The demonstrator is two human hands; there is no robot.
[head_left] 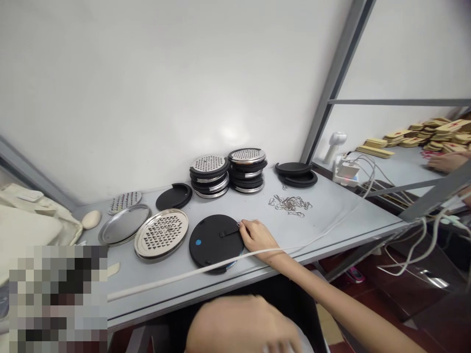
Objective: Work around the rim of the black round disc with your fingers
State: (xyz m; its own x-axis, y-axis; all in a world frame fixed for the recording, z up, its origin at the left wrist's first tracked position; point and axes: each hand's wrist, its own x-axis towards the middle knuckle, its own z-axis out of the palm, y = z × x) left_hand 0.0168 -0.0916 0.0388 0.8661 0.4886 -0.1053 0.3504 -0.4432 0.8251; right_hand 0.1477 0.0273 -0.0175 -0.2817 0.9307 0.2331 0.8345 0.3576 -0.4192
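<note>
Up close, the left hand [243,323] was a blur, its fingers' spread impossible to tell! Beyond it, the right hand [259,238] had its fingers drawn together, thumb and forefinger pinching a small metal clip [239,224] at the edge of the black disc [215,242], flat on the worktop [331,201]. Farther back, loose clips [290,203] lay scattered; behind them, black lids [296,174] overlapped.

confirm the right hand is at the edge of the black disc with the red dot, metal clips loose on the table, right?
The dot is blue, not red, in the head view. The right hand is at the edge of the black disc, metal clips loose on the table.
</note>
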